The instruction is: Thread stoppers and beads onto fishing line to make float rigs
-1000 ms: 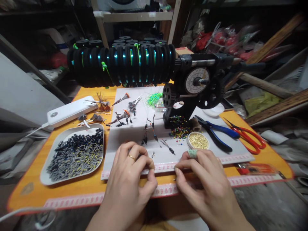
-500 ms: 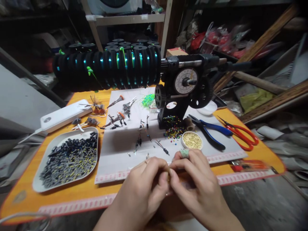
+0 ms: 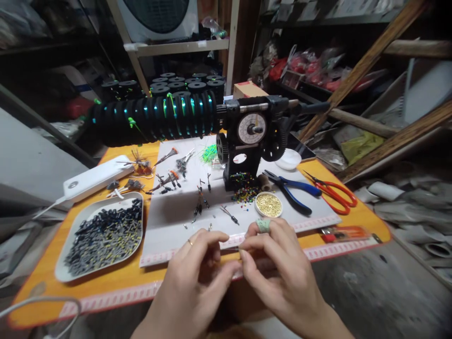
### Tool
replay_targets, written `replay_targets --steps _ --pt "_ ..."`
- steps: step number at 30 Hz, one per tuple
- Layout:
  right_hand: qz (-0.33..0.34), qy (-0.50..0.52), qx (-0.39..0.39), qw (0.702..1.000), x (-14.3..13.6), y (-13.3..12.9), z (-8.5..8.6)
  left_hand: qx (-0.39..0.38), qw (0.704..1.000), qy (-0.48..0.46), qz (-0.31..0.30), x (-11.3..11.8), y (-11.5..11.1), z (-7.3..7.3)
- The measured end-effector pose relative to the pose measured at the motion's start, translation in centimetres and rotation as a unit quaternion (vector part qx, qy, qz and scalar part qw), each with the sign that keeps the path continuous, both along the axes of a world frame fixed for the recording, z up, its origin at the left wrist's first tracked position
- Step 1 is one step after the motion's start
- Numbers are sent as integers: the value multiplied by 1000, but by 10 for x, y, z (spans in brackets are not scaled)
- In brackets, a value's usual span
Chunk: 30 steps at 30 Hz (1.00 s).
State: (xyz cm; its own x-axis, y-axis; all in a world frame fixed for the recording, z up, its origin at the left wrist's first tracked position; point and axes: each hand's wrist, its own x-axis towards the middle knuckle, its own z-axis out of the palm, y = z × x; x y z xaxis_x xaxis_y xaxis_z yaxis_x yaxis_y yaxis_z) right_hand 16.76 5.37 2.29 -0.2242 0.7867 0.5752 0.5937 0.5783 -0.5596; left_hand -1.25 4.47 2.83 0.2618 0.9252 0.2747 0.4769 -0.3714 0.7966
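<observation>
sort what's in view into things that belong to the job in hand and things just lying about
Likely for the job, laid out on the table:
small dark parts
grey and black bits in a tray
gold bits
pliers
scissors

Likely just lying about, away from it:
plastic bags
wooden pole
white pipe

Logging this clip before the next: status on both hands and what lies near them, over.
Left hand open, thumb and forefinger apart. Right hand nearly pinched; anything held too small to tell. Dish of gold bits just beyond it.
</observation>
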Motion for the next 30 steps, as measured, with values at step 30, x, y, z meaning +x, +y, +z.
replay_targets --steps 30 --pt "-5 -110 22 994 4 8 -17 90 977 154 115 -22 4 -1"
